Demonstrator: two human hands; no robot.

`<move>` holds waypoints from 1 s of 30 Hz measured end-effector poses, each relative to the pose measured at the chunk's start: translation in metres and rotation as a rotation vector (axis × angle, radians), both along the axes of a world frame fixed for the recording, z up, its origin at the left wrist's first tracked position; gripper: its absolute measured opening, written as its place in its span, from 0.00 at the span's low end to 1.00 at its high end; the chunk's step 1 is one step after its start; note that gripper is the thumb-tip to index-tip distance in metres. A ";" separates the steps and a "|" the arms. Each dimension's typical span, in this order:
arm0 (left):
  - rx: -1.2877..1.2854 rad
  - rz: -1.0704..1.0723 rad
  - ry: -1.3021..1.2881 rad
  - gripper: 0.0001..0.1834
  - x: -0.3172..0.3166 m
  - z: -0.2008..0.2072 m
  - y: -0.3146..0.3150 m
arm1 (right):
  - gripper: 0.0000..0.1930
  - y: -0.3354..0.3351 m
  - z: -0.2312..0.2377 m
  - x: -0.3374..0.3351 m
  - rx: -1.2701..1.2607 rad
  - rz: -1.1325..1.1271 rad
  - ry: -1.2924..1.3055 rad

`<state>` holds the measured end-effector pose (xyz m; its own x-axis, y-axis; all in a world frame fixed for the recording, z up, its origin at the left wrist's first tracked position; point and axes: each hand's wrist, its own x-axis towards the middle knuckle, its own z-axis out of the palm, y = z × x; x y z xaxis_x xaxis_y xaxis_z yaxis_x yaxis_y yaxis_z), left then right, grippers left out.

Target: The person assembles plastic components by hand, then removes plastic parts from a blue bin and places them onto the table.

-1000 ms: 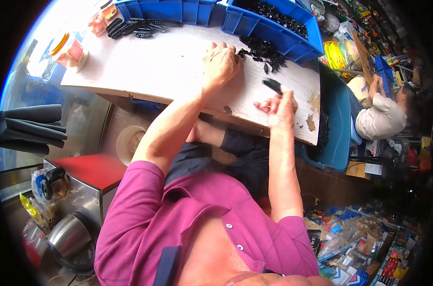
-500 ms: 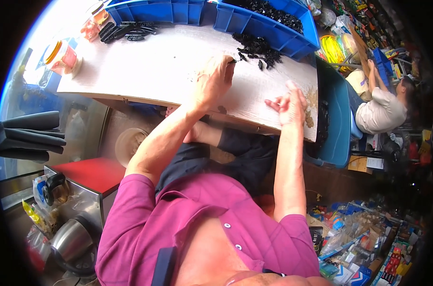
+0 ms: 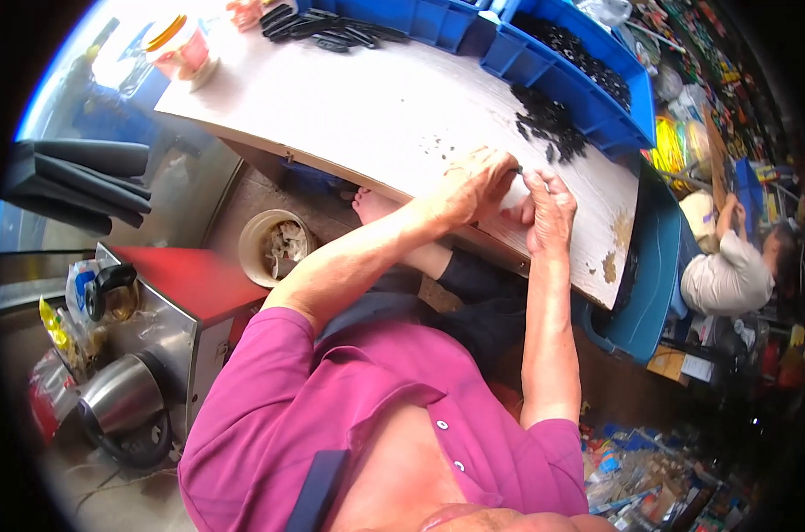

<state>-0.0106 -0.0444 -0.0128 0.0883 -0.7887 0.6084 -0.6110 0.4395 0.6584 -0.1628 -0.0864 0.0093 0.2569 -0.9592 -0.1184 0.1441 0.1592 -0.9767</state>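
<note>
My left hand (image 3: 480,188) and my right hand (image 3: 551,211) come together over the near edge of the white table (image 3: 323,115). A small dark piece (image 3: 519,169) shows between their fingertips, too small to tell its kind. The left fingers are closed around it, and the right thumb and forefinger pinch at its other side. Just beyond my hands lies a loose pile of small black parts (image 3: 549,124). Behind that pile stands a blue plastic bin (image 3: 597,124) holding many more of them.
Longer black pieces (image 3: 332,32) lie at the far left, near a lidded jar (image 3: 181,58) and another blue bin (image 3: 402,25). A teal tub (image 3: 637,310) stands right of the table. Below are a bucket (image 3: 254,253) and a red-topped cabinet (image 3: 190,279). A person (image 3: 730,275) sits at right.
My left hand has moved right and nearer me, meeting my right hand. The right fingers, spread before, are now closed at the small piece. The view has shifted, too.
</note>
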 end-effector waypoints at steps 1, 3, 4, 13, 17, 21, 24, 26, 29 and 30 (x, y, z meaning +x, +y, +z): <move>0.057 -0.003 0.025 0.09 0.002 0.000 0.002 | 0.10 0.000 -0.003 -0.001 -0.034 0.002 0.003; 0.017 0.053 0.054 0.15 0.016 0.001 0.001 | 0.10 0.001 -0.005 -0.004 -0.023 -0.005 -0.026; -0.078 0.113 0.054 0.17 0.034 0.002 -0.001 | 0.09 0.002 -0.005 -0.005 -0.009 -0.027 -0.053; 0.073 0.688 -0.699 0.19 0.266 -0.013 -0.034 | 0.09 0.003 -0.004 -0.002 -0.013 -0.003 -0.101; -0.019 0.430 -0.596 0.19 0.242 -0.015 -0.034 | 0.09 0.002 -0.002 -0.001 -0.016 -0.039 -0.067; 0.145 0.393 -0.668 0.18 0.216 -0.013 -0.031 | 0.08 0.003 -0.001 0.002 -0.024 -0.047 -0.057; 0.046 0.413 -0.504 0.18 0.219 -0.016 -0.026 | 0.09 0.005 -0.001 0.003 -0.039 -0.034 -0.080; 0.079 0.662 -0.478 0.18 0.217 -0.015 -0.014 | 0.08 0.005 -0.004 0.002 -0.049 -0.044 -0.087; 0.191 0.644 -0.452 0.16 0.209 -0.007 0.003 | 0.08 0.005 -0.005 0.000 -0.054 -0.039 -0.088; 0.227 0.614 -0.390 0.15 0.204 -0.004 0.006 | 0.07 0.004 -0.004 -0.001 -0.052 -0.037 -0.082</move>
